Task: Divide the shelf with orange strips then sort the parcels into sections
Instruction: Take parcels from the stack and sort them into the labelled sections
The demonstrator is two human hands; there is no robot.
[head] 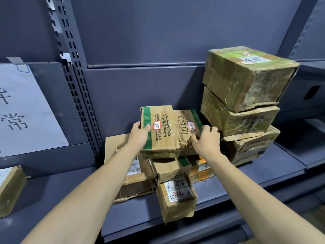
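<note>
Between the two hands, two green-banded cartons are held side by side on top of a loose heap of parcels on the dark shelf [246,187]. The left carton [159,131] is gripped at its left edge by the left hand [139,136], thumb laid across the top face and fingers hidden behind; the right carton [189,127] is pinched at its torn near corner by the curled fingers of the right hand [205,140]. Below the hands lie a flat brown box [130,180], an upended small parcel [177,196] with a handwritten label, and an orange-printed packet [200,169]. Just right of the right hand a stack of three taped boxes [241,103] is seen, the top one skewed and overhanging. Far left of the left hand are a white sign [26,111] and another parcel [10,189]. No orange strips can be seen, so sorting appears to be under way without visible dividers. If both cartons are lifted together, the crushed right corner may tear or slip, and the heap beneath may be shifted; the leaning stack could be toppled by a knock from the right forearm.
</note>
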